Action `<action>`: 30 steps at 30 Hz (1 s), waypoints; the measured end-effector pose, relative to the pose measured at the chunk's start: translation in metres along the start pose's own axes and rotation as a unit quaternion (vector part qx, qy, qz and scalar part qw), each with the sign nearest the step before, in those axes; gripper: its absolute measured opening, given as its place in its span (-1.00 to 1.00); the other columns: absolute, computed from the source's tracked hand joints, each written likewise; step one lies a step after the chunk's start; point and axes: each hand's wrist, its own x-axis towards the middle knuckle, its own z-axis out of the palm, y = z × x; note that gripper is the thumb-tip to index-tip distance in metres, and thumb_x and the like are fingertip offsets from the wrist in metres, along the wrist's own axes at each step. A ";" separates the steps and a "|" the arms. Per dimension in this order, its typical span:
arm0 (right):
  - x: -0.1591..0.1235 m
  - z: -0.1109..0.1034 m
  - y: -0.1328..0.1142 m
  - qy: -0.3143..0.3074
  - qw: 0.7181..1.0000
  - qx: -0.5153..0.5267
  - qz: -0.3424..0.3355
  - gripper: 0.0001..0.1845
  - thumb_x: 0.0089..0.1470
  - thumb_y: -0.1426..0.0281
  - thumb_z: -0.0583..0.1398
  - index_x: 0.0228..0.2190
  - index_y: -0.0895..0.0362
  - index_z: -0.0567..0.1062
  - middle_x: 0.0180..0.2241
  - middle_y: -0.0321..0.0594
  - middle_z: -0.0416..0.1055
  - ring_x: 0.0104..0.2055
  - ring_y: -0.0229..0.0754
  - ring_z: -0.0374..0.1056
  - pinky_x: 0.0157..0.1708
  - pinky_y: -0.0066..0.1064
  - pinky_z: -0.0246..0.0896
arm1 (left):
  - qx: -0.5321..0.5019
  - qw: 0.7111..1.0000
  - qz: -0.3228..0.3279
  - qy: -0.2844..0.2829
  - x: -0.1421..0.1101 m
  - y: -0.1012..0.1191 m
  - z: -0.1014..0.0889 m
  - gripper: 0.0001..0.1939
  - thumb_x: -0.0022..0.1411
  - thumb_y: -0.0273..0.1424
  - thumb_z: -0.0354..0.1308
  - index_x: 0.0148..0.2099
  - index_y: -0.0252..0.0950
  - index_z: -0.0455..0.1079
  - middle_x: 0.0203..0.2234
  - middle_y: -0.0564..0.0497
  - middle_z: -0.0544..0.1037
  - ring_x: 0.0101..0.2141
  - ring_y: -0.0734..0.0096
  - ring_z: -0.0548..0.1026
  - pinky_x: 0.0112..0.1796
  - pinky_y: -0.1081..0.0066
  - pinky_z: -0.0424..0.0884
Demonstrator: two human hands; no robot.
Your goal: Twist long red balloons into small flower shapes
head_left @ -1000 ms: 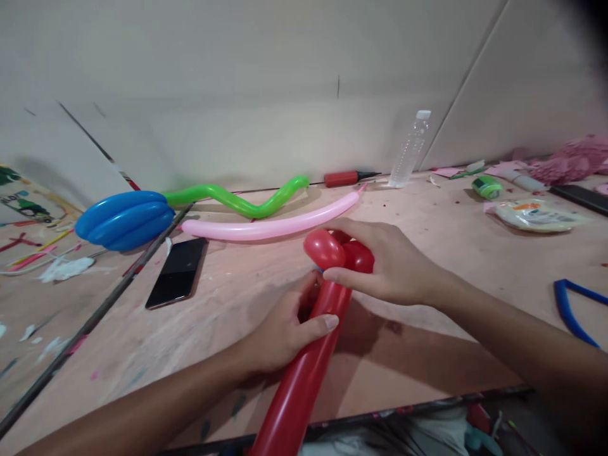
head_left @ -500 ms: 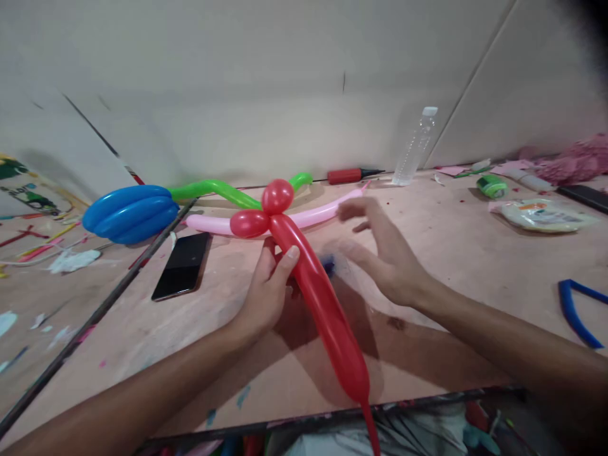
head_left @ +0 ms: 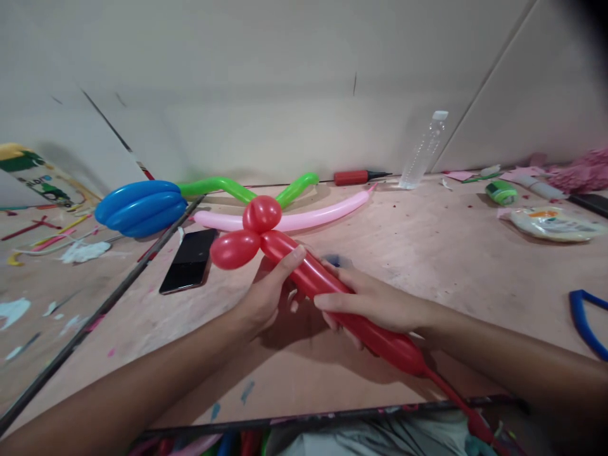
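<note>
A long red modelling balloon (head_left: pixel 327 284) slants across the middle of the head view, with two round bubbles twisted at its upper left end and a limp uninflated tail at its lower right. Just below the bubbles, my left hand (head_left: pixel 268 294) grips it, thumb on top. My right hand (head_left: pixel 365 301) is wrapped round the balloon's middle, its thumb along the upper side and some fingers hidden beneath. Behind the bubbles lie a pink balloon (head_left: pixel 318 218) and a green balloon (head_left: pixel 213 185) that leads to a bundle of blue balloons (head_left: pixel 142 209).
A black phone (head_left: pixel 189 259) lies left of my hands. Along the wall are a red balloon pump (head_left: pixel 351 178) and a clear plastic bottle (head_left: pixel 422 152). To the right lie a plastic packet (head_left: pixel 553 225), a green item (head_left: pixel 501 192) and a bent blue balloon (head_left: pixel 582 320).
My right hand has come down and left and closed round the red balloon. The balloon's tail end has swung to the right, and its bubbles have shifted left and slightly down.
</note>
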 end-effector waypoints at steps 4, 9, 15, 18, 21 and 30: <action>0.005 0.000 0.006 -0.006 1.000 -0.015 0.003 -0.41 0.29 -0.14 0.10 -0.40 0.14 0.38 -0.53 -0.31 0.38 -0.59 -0.34 0.30 -0.61 -0.51 0.22 | 0.026 0.999 0.019 0.001 -0.001 -0.003 0.002 -0.60 0.16 -0.05 0.38 -0.26 -0.29 0.44 -0.44 0.02 0.61 -0.65 0.57 0.38 -0.68 0.55 0.24; 0.010 0.003 0.009 0.001 0.997 -0.024 -0.072 -0.48 0.32 -0.04 0.14 -0.37 0.17 0.47 -0.51 -0.34 0.34 -0.51 -0.35 0.21 -0.51 -0.49 0.12 | 0.088 0.995 0.043 0.012 -0.004 -0.003 0.002 -0.57 0.23 0.00 0.30 -0.32 -0.31 0.49 -0.55 0.04 0.57 -0.75 0.63 0.25 -0.75 0.54 0.13; 0.014 0.003 0.011 -0.018 0.994 -0.003 -0.105 -0.52 0.33 0.02 0.14 -0.21 0.19 0.57 -0.57 -0.43 0.25 -0.59 -0.39 0.07 -0.60 -0.49 -0.07 | 0.098 0.994 0.057 -0.001 -0.007 0.000 0.007 -0.53 0.22 0.03 0.32 -0.37 -0.32 0.47 -0.53 0.07 0.56 -0.81 0.69 0.21 -0.83 0.58 0.03; 0.015 0.005 0.013 -0.030 0.995 0.027 -0.092 -0.54 0.28 0.00 0.18 -0.28 0.17 0.54 -0.65 -0.52 0.08 -0.67 -0.42 -0.09 -0.68 -0.51 -0.16 | 0.076 0.995 0.055 -0.030 -0.006 -0.003 0.007 -0.57 0.22 -0.01 0.34 -0.36 -0.30 0.44 -0.52 0.09 0.55 -0.80 0.68 0.25 -0.82 0.59 0.06; 0.013 0.007 0.013 -0.002 0.997 0.026 -0.070 -0.54 0.29 -0.01 0.17 -0.35 0.15 0.46 -0.63 -0.50 0.16 -0.68 -0.42 0.04 -0.68 -0.55 0.04 | 0.041 0.997 0.045 -0.041 -0.004 -0.004 0.008 -0.57 0.20 -0.02 0.35 -0.36 -0.30 0.43 -0.50 0.07 0.56 -0.76 0.66 0.28 -0.79 0.59 0.11; 0.006 0.006 0.009 0.027 0.996 0.079 0.030 -0.63 0.31 0.03 0.18 -0.21 0.09 0.37 -0.42 -0.34 0.43 -0.57 -0.31 0.40 -0.58 -0.48 0.37 | -0.034 0.999 0.006 0.021 0.007 -0.003 -0.001 -0.53 0.05 -0.03 0.43 -0.20 -0.28 0.45 -0.40 -0.01 0.65 -0.47 0.40 0.59 -0.72 0.61 0.14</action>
